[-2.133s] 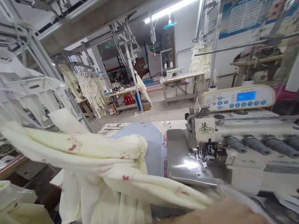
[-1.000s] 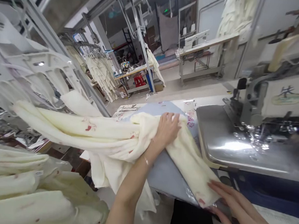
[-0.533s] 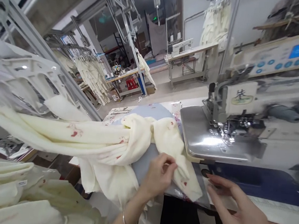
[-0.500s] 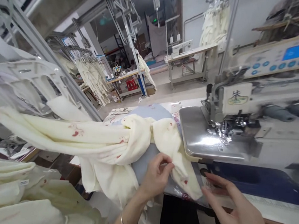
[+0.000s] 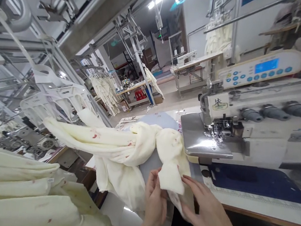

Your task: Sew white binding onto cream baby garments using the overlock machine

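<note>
A cream garment (image 5: 113, 141) with small reddish prints hangs from the left and is bunched over the table edge. Its narrow end (image 5: 172, 177), perhaps a sleeve or cuff, is folded back in front of me. My left hand (image 5: 156, 193) pinches the left edge of this fold between thumb and fingers. My right hand (image 5: 205, 207) has the right edge between its thumb and long fingers, with the pale inner side showing below. To the right stands an overlock-type sewing machine (image 5: 218, 123), its metal plate (image 5: 195, 131) just beyond the cloth.
A stack of cream garments (image 5: 25, 193) hangs at lower left. White plastic hangers (image 5: 62, 93) hang from the rail on the left. A dark blue pad (image 5: 255, 181) lies on the machine table at right. The control panel (image 5: 266, 67) tops the machine.
My right hand has moved left onto the cloth, from beside it. The garment's end is now folded back between both hands. The view has shifted slightly.
</note>
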